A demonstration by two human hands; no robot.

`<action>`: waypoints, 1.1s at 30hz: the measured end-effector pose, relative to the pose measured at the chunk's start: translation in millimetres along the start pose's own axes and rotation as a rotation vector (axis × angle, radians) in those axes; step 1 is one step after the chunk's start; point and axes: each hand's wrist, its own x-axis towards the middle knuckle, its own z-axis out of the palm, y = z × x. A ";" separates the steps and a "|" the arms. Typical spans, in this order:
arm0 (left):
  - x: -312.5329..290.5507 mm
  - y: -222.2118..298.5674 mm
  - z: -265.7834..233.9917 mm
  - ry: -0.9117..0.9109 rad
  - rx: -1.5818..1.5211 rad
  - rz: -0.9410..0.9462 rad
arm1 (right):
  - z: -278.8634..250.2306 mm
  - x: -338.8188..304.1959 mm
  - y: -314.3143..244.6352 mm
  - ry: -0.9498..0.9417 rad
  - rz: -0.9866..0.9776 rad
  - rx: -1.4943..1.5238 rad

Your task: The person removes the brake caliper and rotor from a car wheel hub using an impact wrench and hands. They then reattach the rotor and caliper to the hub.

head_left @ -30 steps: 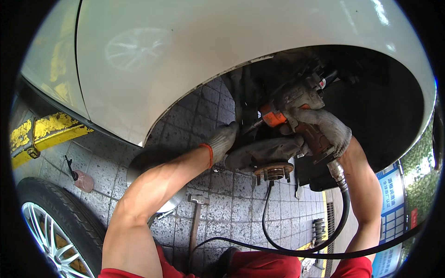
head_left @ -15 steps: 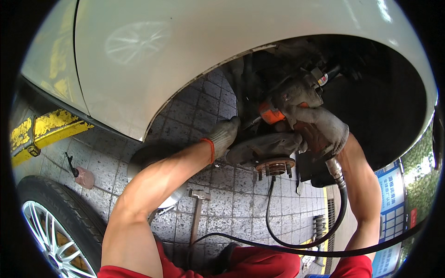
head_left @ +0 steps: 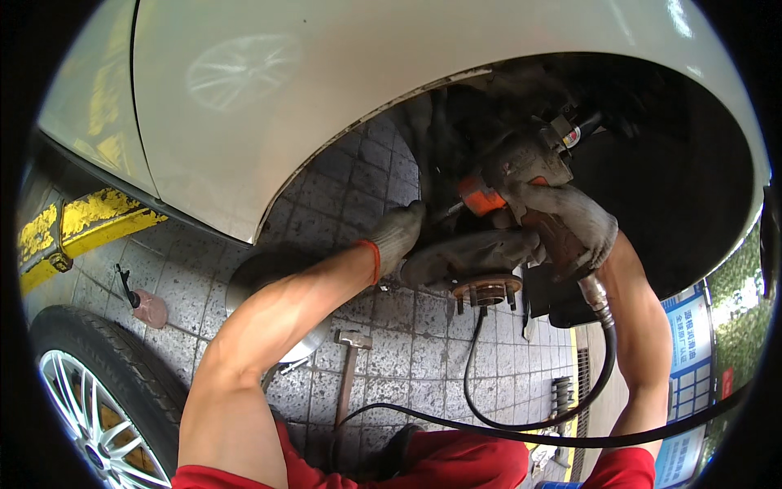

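My right hand [head_left: 577, 222], in a grey work glove, is wrapped round the handle of an orange and grey air impact wrench [head_left: 529, 167] inside the wheel arch. A metal coupling at the base of its handle joins a black air hose [head_left: 612, 359]. The wrench's nose points left, above the dark brake backing plate [head_left: 464, 257] and the rusty wheel hub [head_left: 486, 292] with its studs. My left hand [head_left: 399, 232], gloved with an orange cuff, is closed just left of the backing plate, beside the wrench's nose. Its fingertips are hidden, so what they grip cannot be seen.
The pale car fender [head_left: 326, 73] arches overhead. At left are a yellow lift arm [head_left: 90, 228], a pinkish bottle [head_left: 150, 310] and a wheel with tyre [head_left: 106, 391]. A hammer [head_left: 349, 371] lies on the tiled floor. The hose runs across my lap; a coil spring [head_left: 562, 395] stands at right.
The wrench and my right hand have shifted slightly right against the frame. The hub and my left hand are nearly where they were, with both hands keeping their grip shape.
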 end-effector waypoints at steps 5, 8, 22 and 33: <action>50.8 -48.0 -4.4 -0.041 0.267 0.268 | -12.5 5.2 -1.7 -0.149 -0.028 0.020; 53.0 -46.0 -6.4 -0.042 0.280 0.279 | -1.2 6.0 2.1 -0.055 -0.070 0.078; -6.4 2.6 -8.6 0.237 0.623 0.774 | -17.0 11.9 14.5 -0.029 -0.098 0.014; -61.2 71.6 19.5 0.190 0.737 1.405 | -77.5 -55.2 41.2 -0.064 -0.340 0.213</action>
